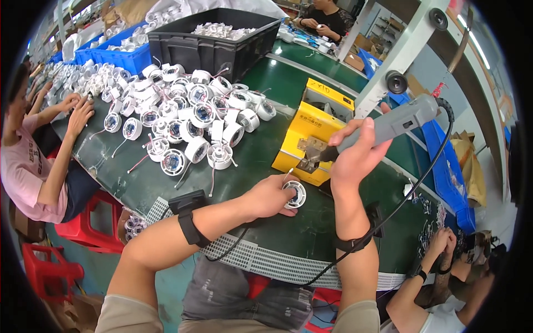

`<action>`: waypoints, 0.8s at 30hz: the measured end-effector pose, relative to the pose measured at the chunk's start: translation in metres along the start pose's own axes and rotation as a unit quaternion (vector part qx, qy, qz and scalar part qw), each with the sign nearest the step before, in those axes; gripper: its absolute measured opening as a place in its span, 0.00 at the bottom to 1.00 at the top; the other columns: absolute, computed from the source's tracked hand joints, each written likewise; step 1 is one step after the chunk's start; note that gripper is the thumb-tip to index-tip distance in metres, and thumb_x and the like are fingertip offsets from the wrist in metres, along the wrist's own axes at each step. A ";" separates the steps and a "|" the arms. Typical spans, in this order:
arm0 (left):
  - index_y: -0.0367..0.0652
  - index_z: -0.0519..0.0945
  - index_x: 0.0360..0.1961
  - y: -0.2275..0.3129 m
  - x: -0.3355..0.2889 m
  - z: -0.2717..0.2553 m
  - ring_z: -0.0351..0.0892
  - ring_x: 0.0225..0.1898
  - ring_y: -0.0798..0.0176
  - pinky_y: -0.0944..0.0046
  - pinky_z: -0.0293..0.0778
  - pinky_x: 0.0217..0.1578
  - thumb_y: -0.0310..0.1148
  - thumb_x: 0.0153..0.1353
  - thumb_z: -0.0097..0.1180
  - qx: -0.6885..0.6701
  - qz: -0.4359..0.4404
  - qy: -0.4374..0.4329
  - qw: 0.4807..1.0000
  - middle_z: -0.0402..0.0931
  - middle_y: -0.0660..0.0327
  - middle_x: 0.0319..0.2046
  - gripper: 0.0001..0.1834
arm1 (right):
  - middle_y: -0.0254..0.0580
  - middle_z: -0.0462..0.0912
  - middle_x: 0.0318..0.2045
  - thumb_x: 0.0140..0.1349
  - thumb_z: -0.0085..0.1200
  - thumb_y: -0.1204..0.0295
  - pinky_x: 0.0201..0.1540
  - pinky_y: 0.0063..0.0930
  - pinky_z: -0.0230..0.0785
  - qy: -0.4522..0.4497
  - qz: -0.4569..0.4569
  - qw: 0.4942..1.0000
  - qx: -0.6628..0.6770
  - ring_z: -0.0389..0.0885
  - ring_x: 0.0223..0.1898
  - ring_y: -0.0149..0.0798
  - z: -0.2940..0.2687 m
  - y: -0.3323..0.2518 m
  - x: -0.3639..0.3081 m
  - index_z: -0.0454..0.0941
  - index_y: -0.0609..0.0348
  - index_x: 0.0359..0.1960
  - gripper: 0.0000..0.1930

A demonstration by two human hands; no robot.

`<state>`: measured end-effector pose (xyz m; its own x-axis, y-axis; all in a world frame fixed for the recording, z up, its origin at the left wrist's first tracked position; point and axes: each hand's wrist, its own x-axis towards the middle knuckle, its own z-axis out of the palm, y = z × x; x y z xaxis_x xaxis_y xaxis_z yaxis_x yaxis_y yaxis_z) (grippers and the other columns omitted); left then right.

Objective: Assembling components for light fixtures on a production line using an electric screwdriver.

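My left hand (267, 196) grips a white round housing (300, 195) with an open ring face and a short wire end sticking up beside it, low over the green bench. My right hand (360, 149) is closed round a grey electric screwdriver (401, 122) with a black cord. The tool slants down to the left. Its dark nose is at the metal bracket on the front of a yellow screw feeder box (294, 139); I cannot tell whether the tip touches. A large pile of similar white housings (191, 114), with wires and round circuit boards, lies left of the feeder.
Behind the pile stand a black crate (214, 47) and a blue bin (119, 55) full of white parts. A white post (400, 53) rises beyond the feeder. Co-workers' hands (80, 111) work at left, others at right. The cord hangs across my right forearm.
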<state>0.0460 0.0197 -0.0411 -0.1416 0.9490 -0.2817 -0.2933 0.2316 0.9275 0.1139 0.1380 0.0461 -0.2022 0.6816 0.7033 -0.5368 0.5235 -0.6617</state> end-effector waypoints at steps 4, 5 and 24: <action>0.30 0.62 0.61 0.000 0.000 -0.004 0.81 0.40 0.57 0.62 0.82 0.42 0.28 0.69 0.42 0.001 -0.012 0.009 1.000 0.74 0.52 0.44 0.21 | 0.40 0.67 0.19 0.68 0.40 0.70 0.19 0.26 0.66 0.005 0.013 1.000 -0.004 0.67 0.14 0.31 0.006 0.012 -0.001 0.55 0.61 0.60 0.21; 0.30 0.62 0.61 0.001 0.000 -0.004 0.81 0.40 0.57 0.62 0.82 0.42 0.28 0.69 0.42 -0.001 -0.012 0.010 1.000 0.74 0.52 0.44 0.21 | 0.38 0.68 0.19 0.67 0.41 0.71 0.19 0.24 0.65 0.002 0.016 1.000 0.008 0.67 0.15 0.30 0.006 0.012 -0.001 0.54 0.62 0.60 0.22; 0.28 0.64 0.59 0.004 0.000 -0.002 0.81 0.38 0.56 0.62 0.82 0.41 0.27 0.68 0.42 -0.020 -0.014 0.032 0.999 0.74 0.50 0.44 0.20 | 0.40 0.68 0.19 0.67 0.42 0.71 0.19 0.26 0.65 -0.036 0.007 0.999 -0.034 0.67 0.14 0.32 0.006 0.019 -0.008 0.58 0.61 0.52 0.15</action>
<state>0.0431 0.0197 -0.0381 -0.1924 0.9261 -0.3245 -0.3346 0.2490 0.9089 0.1008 0.1391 0.0294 -0.2698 0.6517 0.7089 -0.4769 0.5491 -0.6863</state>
